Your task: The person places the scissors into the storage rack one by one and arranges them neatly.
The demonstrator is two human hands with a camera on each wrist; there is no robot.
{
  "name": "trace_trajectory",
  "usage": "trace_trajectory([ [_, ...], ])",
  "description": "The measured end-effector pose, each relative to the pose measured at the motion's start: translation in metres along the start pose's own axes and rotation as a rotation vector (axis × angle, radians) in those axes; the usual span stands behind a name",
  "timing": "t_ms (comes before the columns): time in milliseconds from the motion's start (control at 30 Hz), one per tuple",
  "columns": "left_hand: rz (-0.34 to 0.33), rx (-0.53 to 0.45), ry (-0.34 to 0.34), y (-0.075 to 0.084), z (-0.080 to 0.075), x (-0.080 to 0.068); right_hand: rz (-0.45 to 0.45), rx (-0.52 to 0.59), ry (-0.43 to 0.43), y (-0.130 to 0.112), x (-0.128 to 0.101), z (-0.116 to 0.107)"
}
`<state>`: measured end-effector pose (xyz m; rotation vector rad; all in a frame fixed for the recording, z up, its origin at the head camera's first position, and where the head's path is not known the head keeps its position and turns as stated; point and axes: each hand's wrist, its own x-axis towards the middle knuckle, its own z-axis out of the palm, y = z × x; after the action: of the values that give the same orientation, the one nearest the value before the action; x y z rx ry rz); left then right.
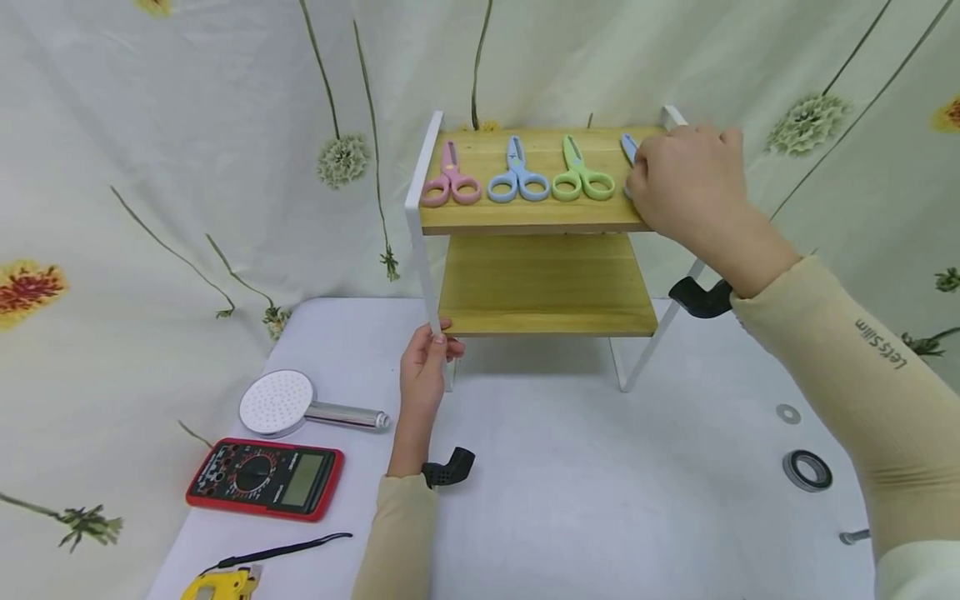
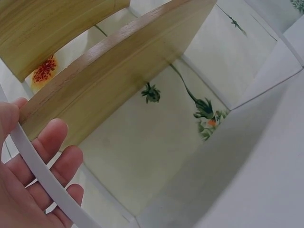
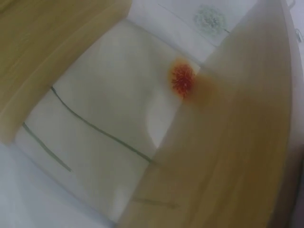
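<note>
A two-tier wooden shelf (image 1: pixel 547 283) with white metal side frames stands on the table. My left hand (image 1: pixel 426 367) grips its left leg (image 2: pixel 45 175) beside the lower board, with thumb in front and fingers behind. Up at the right end of the top board, my right hand (image 1: pixel 693 179) has its fingers curled at blue scissors (image 1: pixel 628 148); the hand covers most of them and its fingertips are hidden. To their left lie pink scissors (image 1: pixel 450 177), another blue pair of scissors (image 1: pixel 517 173) and green scissors (image 1: pixel 581 173), blades pointing to the back.
Left on the white table (image 1: pixel 540 500) lie a shower head (image 1: pixel 277 402), a red-edged multimeter (image 1: pixel 265 479), a thin black tool (image 1: pixel 277 552) and a yellow tool (image 1: pixel 221 585). On the right are a washer (image 1: pixel 788 413), a black-rimmed ring (image 1: pixel 807 470) and a bolt (image 1: pixel 853 537). Floral cloth hangs behind.
</note>
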<state>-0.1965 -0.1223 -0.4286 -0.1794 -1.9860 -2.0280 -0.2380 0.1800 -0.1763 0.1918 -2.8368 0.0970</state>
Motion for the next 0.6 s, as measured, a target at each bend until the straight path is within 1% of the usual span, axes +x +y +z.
trace_trajectory([
  [133,-0.001,0.005,0.002,-0.0005,0.0000,-0.0003,-0.016,0.008,0.005,-0.0007,-0.0004,0.0009],
  [467,-0.001,0.020,0.002,0.0024,0.0011,-0.0018,-0.023,0.023,-0.003,-0.0032,-0.0005,0.0004],
  [600,0.004,0.010,0.003,0.0024,0.0018,-0.0008,-0.025,0.018,0.007,-0.0025,-0.0011,0.0007],
])
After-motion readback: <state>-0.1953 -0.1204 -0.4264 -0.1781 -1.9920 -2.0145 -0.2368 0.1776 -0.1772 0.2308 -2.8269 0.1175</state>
